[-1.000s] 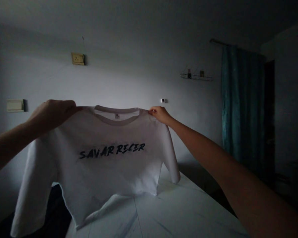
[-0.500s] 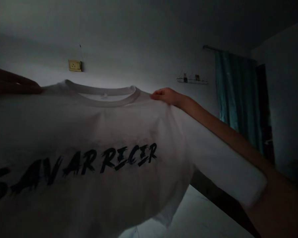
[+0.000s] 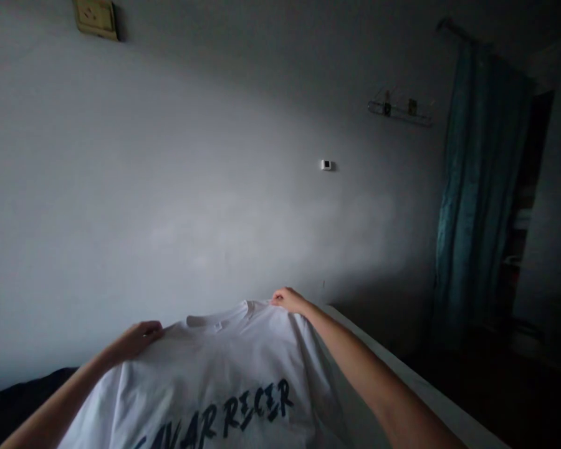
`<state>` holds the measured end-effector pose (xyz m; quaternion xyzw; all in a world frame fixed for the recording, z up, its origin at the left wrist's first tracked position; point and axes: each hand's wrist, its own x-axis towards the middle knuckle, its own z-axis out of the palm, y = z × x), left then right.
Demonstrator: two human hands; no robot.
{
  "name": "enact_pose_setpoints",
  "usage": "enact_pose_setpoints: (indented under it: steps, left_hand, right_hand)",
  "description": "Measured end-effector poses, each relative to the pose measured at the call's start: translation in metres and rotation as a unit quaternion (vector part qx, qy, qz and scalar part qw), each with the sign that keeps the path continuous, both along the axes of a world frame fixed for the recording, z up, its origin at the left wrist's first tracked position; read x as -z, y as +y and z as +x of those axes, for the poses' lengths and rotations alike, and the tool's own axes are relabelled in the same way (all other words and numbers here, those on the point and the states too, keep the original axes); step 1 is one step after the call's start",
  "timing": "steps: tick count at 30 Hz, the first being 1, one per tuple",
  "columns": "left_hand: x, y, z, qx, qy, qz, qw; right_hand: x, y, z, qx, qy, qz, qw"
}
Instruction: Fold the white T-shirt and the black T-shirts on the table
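A white T-shirt [image 3: 215,368] with dark brush-style lettering across its chest is stretched between my two hands, its front facing me. My left hand [image 3: 140,337] is closed on the shoulder left of the collar. On the other shoulder, right of the collar, my right hand [image 3: 287,299] pinches the cloth. The neckline lies between the hands, with a small label inside it. The lower part of the shirt runs out of the frame at the bottom.
A pale flat surface [image 3: 430,399] with a straight edge extends under and right of the shirt. Dark cloth [image 3: 25,399] lies at the lower left. Behind stands a wall with a socket [image 3: 96,19], a small white device [image 3: 326,165] and a wire rack [image 3: 399,113]. A teal curtain [image 3: 481,199] hangs at right.
Both hands have lowered the shirt and stretched it farther away from me, from in front of the wall down toward the pale surface. The view has shifted too.
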<state>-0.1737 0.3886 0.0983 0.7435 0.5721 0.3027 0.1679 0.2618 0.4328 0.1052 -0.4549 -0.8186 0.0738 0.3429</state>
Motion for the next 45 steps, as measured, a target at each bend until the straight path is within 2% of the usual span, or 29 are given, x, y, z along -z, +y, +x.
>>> enact_pose_setpoints:
  steps: [3, 5, 7, 10, 14, 20, 23, 27, 30, 32, 34, 36, 38, 41, 43, 45]
  left_hand:
    - [0.069, 0.036, -0.007, -0.014, 0.075, 0.003, 0.997]
    - [0.105, 0.055, -0.012, -0.038, 0.146, -0.008, 0.989]
    - [0.132, 0.068, -0.013, -0.067, 0.211, -0.035, 0.975]
    - [0.156, 0.078, -0.01, -0.102, 0.278, -0.05, 0.954]
    - [0.167, 0.085, 0.003, -0.13, 0.307, -0.033, 0.942]
    - [0.176, 0.095, 0.017, -0.123, 0.344, 0.009, 0.931]
    - [0.186, 0.097, 0.012, -0.122, 0.362, 0.025, 0.924]
    - [0.191, 0.097, 0.007, -0.133, 0.417, 0.094, 0.894]
    - [0.185, 0.092, 0.029, -0.137, 0.425, 0.145, 0.883]
    - [0.182, 0.085, 0.057, -0.139, 0.406, 0.153, 0.89]
    - [0.189, 0.076, 0.084, -0.162, 0.381, 0.128, 0.901]
    - [0.204, 0.066, 0.097, -0.174, 0.364, 0.073, 0.912]
    - [0.223, 0.057, 0.091, -0.132, 0.361, 0.042, 0.922]
    - [0.242, 0.048, 0.066, -0.051, 0.357, 0.064, 0.93]
    - [0.241, 0.044, 0.054, -0.048, 0.364, 0.067, 0.928]
    - [0.233, 0.038, 0.052, -0.06, 0.381, 0.054, 0.921]
  right_hand:
    - [0.069, 0.022, -0.011, 0.067, -0.019, -0.044, 0.997]
    - [0.104, 0.037, -0.017, 0.102, -0.034, -0.074, 0.991]
    - [0.132, 0.052, -0.022, 0.13, -0.048, -0.099, 0.985]
    - [0.161, 0.07, -0.026, 0.161, -0.067, -0.122, 0.977]
    - [0.179, 0.089, -0.025, 0.18, -0.1, -0.124, 0.971]
    - [0.192, 0.11, -0.024, 0.192, -0.161, -0.11, 0.962]
    - [0.195, 0.112, -0.03, 0.204, -0.168, -0.108, 0.958]
    - [0.19, 0.103, -0.039, 0.244, -0.161, -0.096, 0.952]
    - [0.182, 0.091, -0.05, 0.26, -0.155, -0.085, 0.949]
    - [0.184, 0.08, -0.064, 0.225, -0.148, -0.08, 0.96]
    - [0.193, 0.066, -0.079, 0.161, -0.137, -0.087, 0.974]
    - [0.208, 0.049, -0.088, 0.114, -0.13, -0.108, 0.979]
    - [0.222, 0.034, -0.087, 0.089, -0.129, -0.123, 0.98]
    - [0.23, 0.021, -0.07, 0.072, -0.135, -0.117, 0.981]
    - [0.226, 0.019, -0.056, 0.097, -0.14, -0.114, 0.979]
    - [0.217, 0.019, -0.045, 0.123, -0.149, -0.124, 0.973]
